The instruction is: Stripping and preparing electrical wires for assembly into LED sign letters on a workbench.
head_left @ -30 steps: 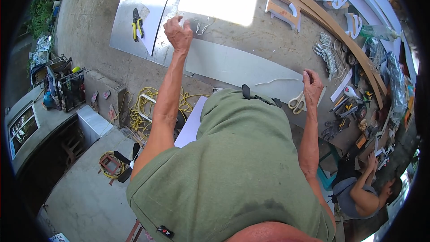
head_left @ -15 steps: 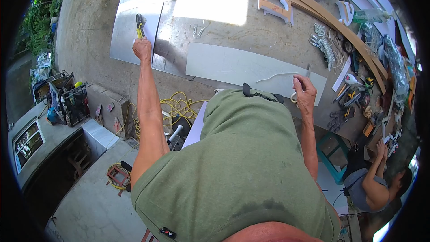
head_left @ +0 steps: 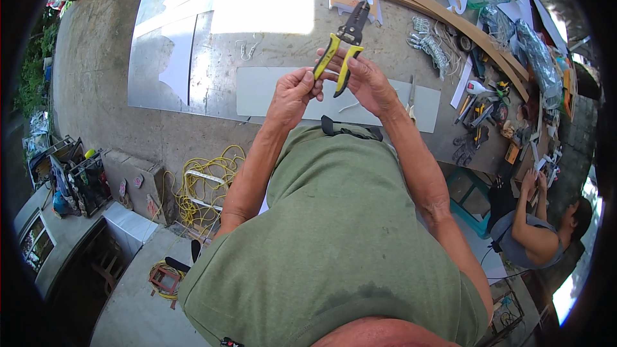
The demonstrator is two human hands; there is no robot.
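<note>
Left hand [head_left: 292, 97] pinching one yellow handle of the pliers [head_left: 351, 33], right hand [head_left: 373, 88] loosely around the other. Handles spread, I see; scissors [head_left: 412, 95] on grey sheet [head_left: 263, 93] nearby.

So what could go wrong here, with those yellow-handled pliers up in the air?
Fingers of the right hand sit by the wire strippers' spread handles, so skin might get pinched if they close. The scissors lie on the grey panel close to the right forearm, which could knock them. The yellow cable lies in loose loops to the person's left, possibly a trip hazard.
</note>
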